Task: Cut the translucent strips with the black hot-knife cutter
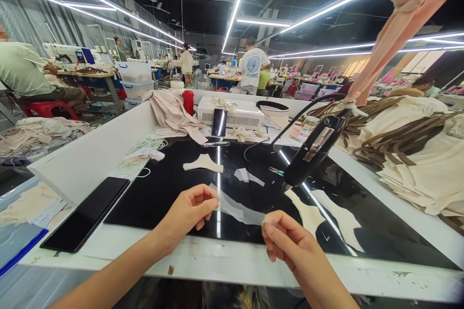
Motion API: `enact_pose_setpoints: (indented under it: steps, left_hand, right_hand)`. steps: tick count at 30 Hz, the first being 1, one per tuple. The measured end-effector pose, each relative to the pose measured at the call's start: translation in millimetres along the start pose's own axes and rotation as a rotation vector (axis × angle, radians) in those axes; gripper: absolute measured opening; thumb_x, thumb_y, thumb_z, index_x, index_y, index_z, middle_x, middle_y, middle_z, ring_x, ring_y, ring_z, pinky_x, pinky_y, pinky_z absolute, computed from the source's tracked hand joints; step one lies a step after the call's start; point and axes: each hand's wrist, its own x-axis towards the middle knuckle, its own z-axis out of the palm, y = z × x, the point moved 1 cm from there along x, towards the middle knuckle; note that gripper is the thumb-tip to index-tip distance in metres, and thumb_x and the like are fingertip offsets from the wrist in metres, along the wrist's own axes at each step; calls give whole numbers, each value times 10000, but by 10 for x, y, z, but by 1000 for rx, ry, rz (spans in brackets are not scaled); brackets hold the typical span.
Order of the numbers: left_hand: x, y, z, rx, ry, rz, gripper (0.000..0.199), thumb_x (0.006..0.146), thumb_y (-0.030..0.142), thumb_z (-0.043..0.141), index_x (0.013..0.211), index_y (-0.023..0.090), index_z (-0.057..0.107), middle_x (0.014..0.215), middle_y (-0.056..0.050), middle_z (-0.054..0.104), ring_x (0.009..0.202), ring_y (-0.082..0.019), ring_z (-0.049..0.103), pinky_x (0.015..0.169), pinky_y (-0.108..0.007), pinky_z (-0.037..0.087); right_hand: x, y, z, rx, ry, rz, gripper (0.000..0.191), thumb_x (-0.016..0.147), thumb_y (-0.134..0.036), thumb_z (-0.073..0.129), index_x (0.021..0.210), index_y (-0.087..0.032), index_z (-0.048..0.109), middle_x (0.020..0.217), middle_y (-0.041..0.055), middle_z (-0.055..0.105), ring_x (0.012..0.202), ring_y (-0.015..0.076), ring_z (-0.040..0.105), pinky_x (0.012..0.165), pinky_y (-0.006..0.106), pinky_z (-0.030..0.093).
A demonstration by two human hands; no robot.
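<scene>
White table (203,253) carries a glossy black panel (145,205). On the panel lie a cream cut piece (203,163), a small translucent piece (249,176), teal-handled snips (276,171); two pale pieces (307,215) rest side by side, right.

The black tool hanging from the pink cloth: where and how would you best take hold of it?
Probably by the thick middle of the black tool, the grip of the right hand coming from the near right. It hangs tilted, narrow tip down and left, cord and pink cloth at the top, so this would avoid both ends.
</scene>
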Motion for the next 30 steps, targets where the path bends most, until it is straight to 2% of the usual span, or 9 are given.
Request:
enact_pose_setpoints:
  steps: [5,12,14,17,20,23,25,28,30]
  left_hand:
    - [10,-54,8,-2,41,14,226,829,387,686,834,179,599,646,64,502,513,-52,374,500,-193,325]
    - [13,-129,48,-107,72,35,207,815,359,701,799,182,595,622,65,484,527,-61,370,474,-174,330]
    - [-12,-106,64,-97,53,41,189,835,356,684,827,181,613,627,58,512,513,-61,381,460,-172,329]
    - [-75,-29,102,-55,-16,84,162,853,330,658,845,177,606,739,3,654,490,-59,438,430,-177,310]
    - [-145,60,162,-9,-89,148,111,845,266,647,820,175,589,894,-41,735,526,-67,513,482,-192,386]
    - [-198,114,228,151,-124,170,46,837,206,619,818,179,651,801,3,703,550,-73,501,525,-199,405]
    - [-224,134,265,292,-129,186,72,829,194,616,817,193,687,718,34,657,564,-78,488,520,-193,374]
    - [-257,165,304,455,-130,229,67,832,216,631,826,221,698,668,64,625,579,-78,493,524,-190,349]
    - [-277,190,320,519,-130,266,61,830,217,633,832,232,692,671,74,625,591,-76,508,530,-190,342]
  right_hand:
    - [37,102,-51,-160,78,-88,338,826,-559,703,759,-233,643,612,-34,504,626,142,476,642,267,410]
    - [-49,45,9,-247,210,-185,282,841,-522,670,772,-249,669,616,-36,473,633,148,467,609,251,398]
    - [-52,64,-3,-272,188,-200,285,851,-519,659,764,-247,665,619,-39,470,623,141,469,596,243,399]
    - [-20,167,-76,-358,116,-218,281,874,-496,635,750,-244,656,671,-28,535,625,141,510,589,240,438]
    - [19,293,-169,-518,78,-329,174,840,-428,684,902,-269,719,903,9,694,785,179,640,708,260,541]
    - [19,342,-197,-646,114,-476,511,766,-385,777,1262,-328,672,1260,43,697,1014,242,687,861,334,597]
    - [0,311,-156,-652,129,-546,643,758,-394,801,1370,-352,608,1387,51,643,1135,271,668,963,389,584]
    - [-17,208,-34,-585,48,-597,558,792,-446,788,1322,-347,647,1340,51,676,1212,277,645,1036,392,548]
    - [-4,144,44,-551,-54,-563,385,840,-469,745,1200,-335,715,1191,37,740,1113,247,688,969,329,566]
